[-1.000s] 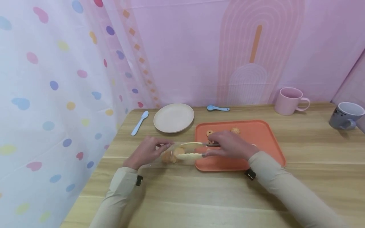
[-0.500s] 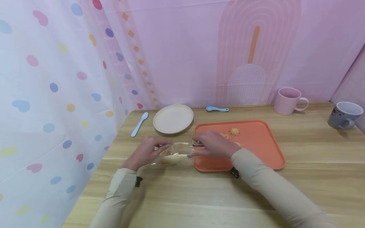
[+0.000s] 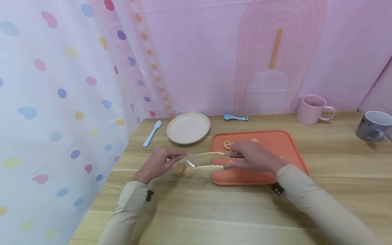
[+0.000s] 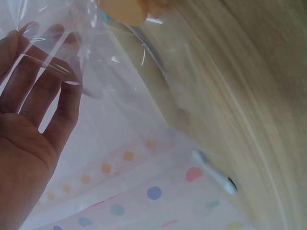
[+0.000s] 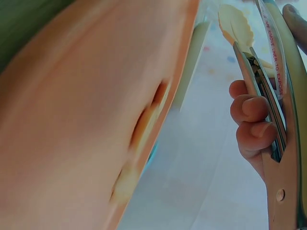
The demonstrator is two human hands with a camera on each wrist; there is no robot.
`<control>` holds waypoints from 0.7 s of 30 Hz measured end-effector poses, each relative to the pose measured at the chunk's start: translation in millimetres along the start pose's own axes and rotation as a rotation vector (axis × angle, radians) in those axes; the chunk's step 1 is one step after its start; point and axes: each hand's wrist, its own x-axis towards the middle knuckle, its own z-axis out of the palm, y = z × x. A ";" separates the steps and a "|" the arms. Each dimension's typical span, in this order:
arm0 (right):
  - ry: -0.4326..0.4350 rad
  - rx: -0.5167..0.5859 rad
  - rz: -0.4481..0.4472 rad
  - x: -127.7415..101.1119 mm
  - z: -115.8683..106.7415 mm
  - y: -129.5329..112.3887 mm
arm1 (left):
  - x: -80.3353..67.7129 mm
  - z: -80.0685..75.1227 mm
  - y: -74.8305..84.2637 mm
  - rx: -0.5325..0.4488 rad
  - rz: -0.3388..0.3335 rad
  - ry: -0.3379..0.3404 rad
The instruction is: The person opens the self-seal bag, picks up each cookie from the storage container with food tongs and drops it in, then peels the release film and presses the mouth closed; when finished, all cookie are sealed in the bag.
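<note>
My left hand (image 3: 157, 165) pinches the rim of a clear plastic bag (image 4: 115, 60) between thumb and fingers. Inside the bag lie a round cookie (image 3: 179, 168) and a flower-shaped cookie (image 3: 189, 172). My right hand (image 3: 252, 156) grips a pair of tongs (image 5: 283, 143) with cream-coloured tips. Those tips stand apart at the bag's mouth, and no cookie shows between them. Under the right hand is an orange tray (image 3: 280, 143) bearing several cookies, among them a smiley one (image 3: 227, 145); the hand hides part of them.
A beige plate (image 3: 189, 127) stands behind the bag. One blue spoon (image 3: 152, 133) lies left of it, a smaller blue spoon (image 3: 235, 117) right of it. At the back right are a pink mug (image 3: 310, 110) and a grey mug (image 3: 372, 126). Curtains border the table's back and left.
The tongs first went left into the bag with a cookie, then drew back right with their tips apart. The flower-shaped cookie now lies beside the round one. The left hand has stayed in place.
</note>
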 end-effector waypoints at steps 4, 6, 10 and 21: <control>0.028 -0.076 0.075 -26.0 -15.5 21.7 | 0.8 1.7 0.0 -0.010 0.008 0.008; 0.057 -0.092 0.089 -38.0 -23.3 32.4 | 1.1 2.3 -0.8 -0.008 0.002 0.006; 0.128 -0.128 0.115 -59.4 -37.1 50.9 | 2.9 2.9 -2.7 0.005 0.005 0.001; 0.139 -0.223 0.215 -86.6 -44.0 64.5 | 4.1 6.5 -6.3 0.026 0.025 0.021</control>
